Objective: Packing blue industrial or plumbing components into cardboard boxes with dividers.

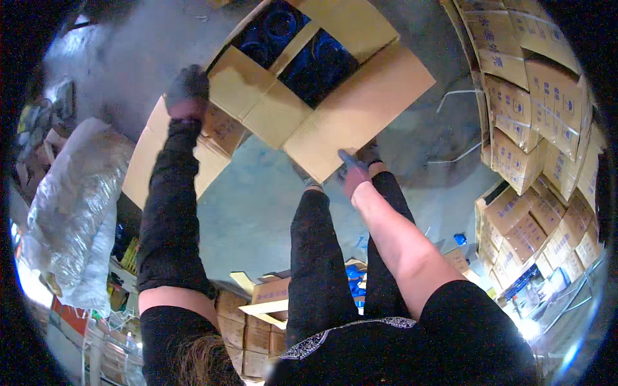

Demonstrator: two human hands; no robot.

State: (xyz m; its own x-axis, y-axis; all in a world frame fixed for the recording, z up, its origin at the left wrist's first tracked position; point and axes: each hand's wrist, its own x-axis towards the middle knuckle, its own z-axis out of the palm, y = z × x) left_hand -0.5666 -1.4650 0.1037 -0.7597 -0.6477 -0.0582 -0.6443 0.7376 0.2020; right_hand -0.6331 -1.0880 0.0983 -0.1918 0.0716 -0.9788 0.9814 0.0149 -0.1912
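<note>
Just ahead of the right hand's dark-gloved fingers, here's an open brown cardboard box, its long flap under a fingertip, slanting away rightward; left hand, farther from that flap, beside the box, both grips unclear

Floor, grey. Cartons, brown, printed, tall stack at upper right, pale bands around some. Further carton stack, just below the first. Loose strap, white, thin, lying on the floor near the stacks. Small blue object, on the floor at right, kind unclear. Bundle, wrapped in clear, shiny plastic, far left. Yellow-green item, partly hidden beside the bundle. Open carton, lower centre, blue contents. Brown boxes, stacked, lower edge.
</note>
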